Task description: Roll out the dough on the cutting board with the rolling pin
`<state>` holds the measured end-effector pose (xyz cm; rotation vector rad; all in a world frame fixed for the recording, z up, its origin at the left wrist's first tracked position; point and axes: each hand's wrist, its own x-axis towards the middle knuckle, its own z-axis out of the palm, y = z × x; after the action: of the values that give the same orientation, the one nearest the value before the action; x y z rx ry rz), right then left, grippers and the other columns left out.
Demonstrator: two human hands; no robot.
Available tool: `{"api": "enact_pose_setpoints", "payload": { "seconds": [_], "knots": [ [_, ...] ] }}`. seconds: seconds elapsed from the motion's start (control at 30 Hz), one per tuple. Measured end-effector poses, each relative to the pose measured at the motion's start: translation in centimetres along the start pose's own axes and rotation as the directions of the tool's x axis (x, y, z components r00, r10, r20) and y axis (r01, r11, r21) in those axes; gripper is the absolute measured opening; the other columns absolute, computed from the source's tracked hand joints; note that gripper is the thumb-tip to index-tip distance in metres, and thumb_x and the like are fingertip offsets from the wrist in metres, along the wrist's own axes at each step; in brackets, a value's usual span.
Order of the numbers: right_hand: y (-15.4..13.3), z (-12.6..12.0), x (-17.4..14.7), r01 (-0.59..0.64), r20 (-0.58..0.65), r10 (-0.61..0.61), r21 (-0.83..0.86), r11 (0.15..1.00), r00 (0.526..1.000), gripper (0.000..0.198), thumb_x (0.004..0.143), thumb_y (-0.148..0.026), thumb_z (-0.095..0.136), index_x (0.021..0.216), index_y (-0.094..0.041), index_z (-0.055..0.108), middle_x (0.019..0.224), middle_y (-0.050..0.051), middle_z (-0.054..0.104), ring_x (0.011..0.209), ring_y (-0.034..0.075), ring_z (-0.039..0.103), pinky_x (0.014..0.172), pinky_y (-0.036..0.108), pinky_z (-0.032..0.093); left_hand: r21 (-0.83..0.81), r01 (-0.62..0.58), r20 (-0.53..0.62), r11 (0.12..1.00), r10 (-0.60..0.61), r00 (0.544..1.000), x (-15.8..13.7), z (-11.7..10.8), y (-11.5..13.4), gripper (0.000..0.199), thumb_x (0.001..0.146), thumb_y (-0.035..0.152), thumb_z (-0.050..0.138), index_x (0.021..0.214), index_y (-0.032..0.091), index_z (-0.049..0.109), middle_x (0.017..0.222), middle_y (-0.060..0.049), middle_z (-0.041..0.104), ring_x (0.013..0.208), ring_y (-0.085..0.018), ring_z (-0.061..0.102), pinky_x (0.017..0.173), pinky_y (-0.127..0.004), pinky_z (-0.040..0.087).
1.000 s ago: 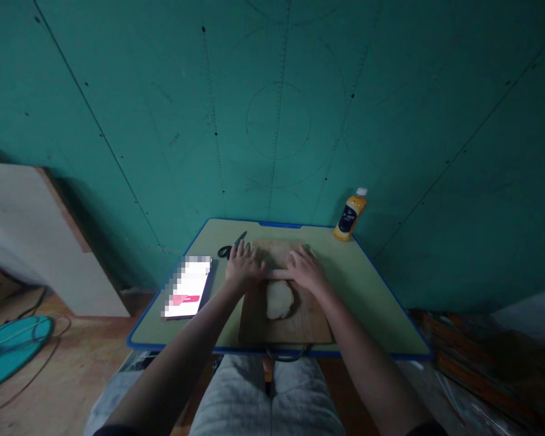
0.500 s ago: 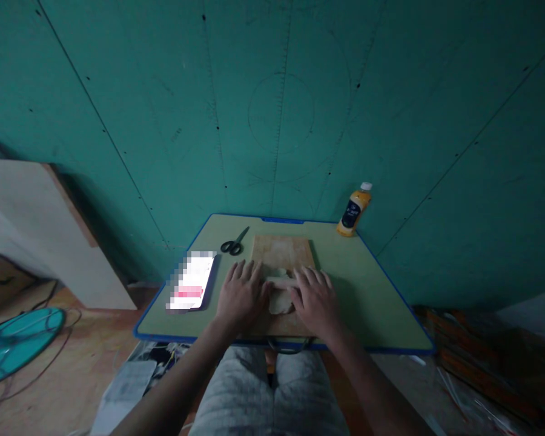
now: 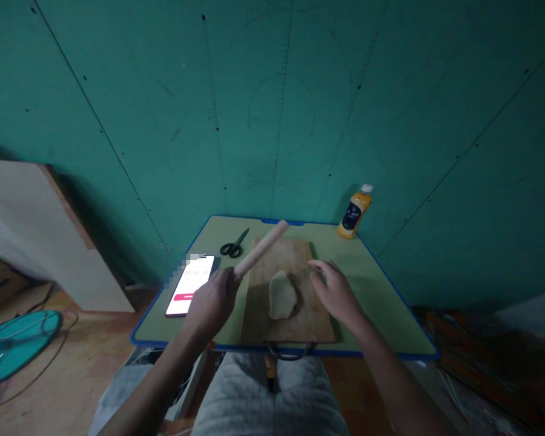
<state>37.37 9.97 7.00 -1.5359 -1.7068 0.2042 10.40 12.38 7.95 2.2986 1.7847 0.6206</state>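
My left hand is closed around one end of a rolling pin, which slants up and away to the right above the board. A flattened oval piece of dough lies on the wooden cutting board, with nothing covering it. Over the board's right edge, my right hand hovers with its fingers loosely bent and the thumb a little apart; it holds nothing and is clear of the dough.
Left of the board a lit phone lies partly behind my left hand, with black-handled scissors beyond it. A bottle of orange drink stands at the back right corner of the small blue-edged table, close to the green wall.
Both hands were on the rolling pin over the dough. Now the right hand has let go and moved right, while the left has lifted the pin off, leftward. The dough is uncovered.
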Motion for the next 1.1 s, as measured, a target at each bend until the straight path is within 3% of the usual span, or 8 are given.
{"api": "enact_pose_setpoints", "payload": {
  "seconds": [0.1, 0.2, 0.4, 0.67, 0.83, 0.9, 1.0, 1.1],
  "knots": [
    [-0.8, 2.1, 1.1, 0.051, 0.237, -0.019, -0.131, 0.990, 0.971, 0.035, 0.082, -0.012, 0.046, 0.112, -0.016, 0.063, 0.108, 0.009, 0.063, 0.105, 0.019, 0.058, 0.094, 0.031, 0.044, -0.109, 0.101, -0.017, 0.989, -0.104, 0.994, 0.0, -0.7, -0.2, 0.033, 0.097, 0.042, 0.029, 0.096, 0.019, 0.053, 0.080, -0.006, 0.065, 0.070, -0.021, 0.061, 0.056, -0.028, 0.036],
    [-1.3, 3.9, 1.8, 0.056, 0.324, 0.022, -0.228, 0.972, 0.946, 0.034, 0.082, -0.010, 0.047, 0.110, -0.016, 0.066, 0.106, 0.009, 0.062, 0.103, 0.019, 0.058, 0.091, 0.028, 0.043, -0.162, 0.111, 0.002, 0.981, -0.112, 0.994, -0.1, -0.9, -0.1, 0.035, 0.095, 0.045, 0.028, 0.097, 0.020, 0.052, 0.077, -0.005, 0.064, 0.069, -0.022, 0.061, 0.056, -0.028, 0.037],
    [-1.7, 4.1, 1.8, 0.058, 0.311, -0.013, -0.134, 0.989, 0.950, 0.028, 0.080, -0.007, 0.047, 0.096, -0.018, 0.068, 0.097, 0.006, 0.067, 0.093, 0.017, 0.060, 0.085, 0.027, 0.045, -0.220, 0.100, 0.014, 0.970, -0.099, 0.995, -0.2, -0.7, -0.1, 0.037, 0.092, 0.050, 0.029, 0.096, 0.021, 0.052, 0.075, -0.004, 0.063, 0.066, -0.022, 0.060, 0.055, -0.028, 0.036],
    [-2.7, 3.7, -1.5, 0.242, 0.326, -0.159, -0.232, 0.942, 0.932, 0.045, 0.085, -0.010, 0.042, 0.126, -0.017, 0.060, 0.123, 0.008, 0.064, 0.113, 0.020, 0.055, 0.099, 0.032, 0.042, -0.194, 0.070, 0.063, 0.979, -0.059, 0.996, -0.3, -0.5, 0.0, 0.035, 0.093, 0.047, 0.029, 0.090, 0.022, 0.052, 0.073, -0.003, 0.062, 0.065, -0.020, 0.059, 0.055, -0.027, 0.034],
    [-3.1, 3.2, -1.9, 0.272, 0.355, -0.168, -0.266, 0.925, 0.919, 0.041, 0.089, -0.025, 0.047, 0.127, -0.016, 0.059, 0.125, 0.011, 0.062, 0.116, 0.024, 0.052, 0.101, 0.039, 0.040, -0.095, 0.034, 0.114, 0.995, -0.023, 0.993, -0.2, -0.3, -0.1, 0.031, 0.096, 0.043, 0.030, 0.092, 0.022, 0.052, 0.077, -0.003, 0.064, 0.067, -0.019, 0.060, 0.056, -0.027, 0.033],
    [-2.4, 2.3, -1.8, 0.244, 0.283, -0.187, -0.180, 0.953, 0.941, 0.037, 0.090, -0.028, 0.045, 0.122, -0.018, 0.060, 0.122, 0.010, 0.063, 0.116, 0.023, 0.053, 0.101, 0.039, 0.041, -0.035, -0.039, 0.128, 0.999, 0.043, 0.991, 0.0, -0.2, -0.2, 0.028, 0.097, 0.040, 0.033, 0.094, 0.022, 0.053, 0.084, -0.004, 0.066, 0.069, -0.019, 0.062, 0.056, -0.027, 0.032],
    [-0.8, 0.6, -0.9, 0.087, -0.015, -0.088, -0.048, 0.995, 0.996, 0.028, 0.089, -0.026, 0.043, 0.109, -0.020, 0.062, 0.108, 0.008, 0.068, 0.103, 0.020, 0.060, 0.092, 0.035, 0.046, 0.029, -0.177, 0.162, 0.984, 0.170, 0.972, 0.8, -0.2, -0.2, 0.021, 0.095, 0.036, 0.040, 0.099, 0.022, 0.055, 0.094, -0.005, 0.067, 0.075, -0.019, 0.063, 0.059, -0.027, 0.035],
    [0.1, -0.5, 1.1, 0.031, -0.220, -0.030, 0.002, 1.000, 0.975, 0.021, 0.087, -0.026, 0.044, 0.097, -0.020, 0.061, 0.095, 0.007, 0.068, 0.091, 0.019, 0.062, 0.082, 0.032, 0.047, 0.016, -0.303, 0.211, 0.953, 0.294, 0.932, 2.3, -0.1, 0.1, 0.017, 0.091, 0.028, 0.048, 0.103, 0.021, 0.057, 0.100, -0.005, 0.066, 0.082, -0.019, 0.064, 0.064, -0.027, 0.040]
  ]
}}
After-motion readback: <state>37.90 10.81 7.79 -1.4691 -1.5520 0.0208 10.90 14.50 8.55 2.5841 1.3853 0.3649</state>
